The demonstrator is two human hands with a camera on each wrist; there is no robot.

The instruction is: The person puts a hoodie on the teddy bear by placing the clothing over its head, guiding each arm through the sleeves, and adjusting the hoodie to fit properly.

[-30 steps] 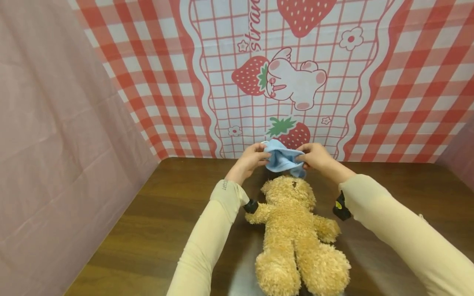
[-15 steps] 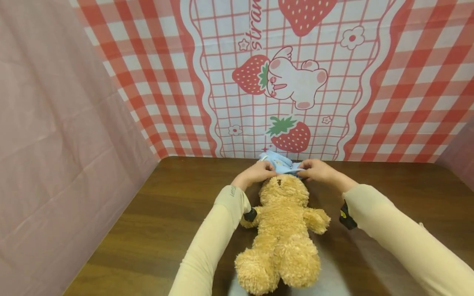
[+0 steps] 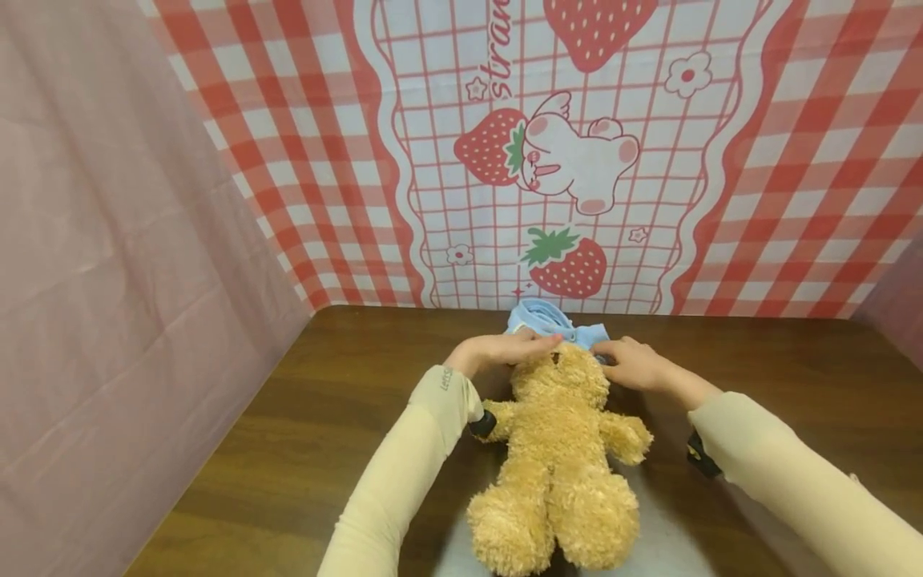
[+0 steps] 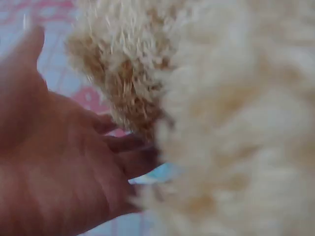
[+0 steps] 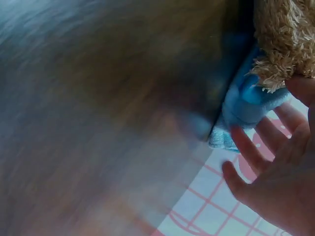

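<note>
A tan plush teddy bear (image 3: pixel 558 433) lies on its back on the table, feet towards me. Behind the top of its head is a bunched light-blue cloth piece (image 3: pixel 537 314), perhaps a small garment; part of it is hidden. My left hand (image 3: pixel 505 350) lies across the top left of the bear's head with fingers stretched out. In the left wrist view its palm faces the blurred fur (image 4: pixel 231 108). My right hand (image 3: pixel 638 365) is at the right side of the head. The right wrist view shows its fingers spread beside the blue cloth (image 5: pixel 246 105), thumb against the fur (image 5: pixel 288 42).
The brown wooden table (image 3: pixel 288 441) ends at a hanging red-and-white checked cloth (image 3: pixel 339 200) just behind the blue piece. A pink curtain (image 3: pixel 130 280) hangs on the left. Something pale and flat (image 3: pixel 671 529) shows beneath the bear's legs.
The blue cloth has come down from above the head to the table behind it. Both hands have lowered and let go of it. The bear has shifted slightly.
</note>
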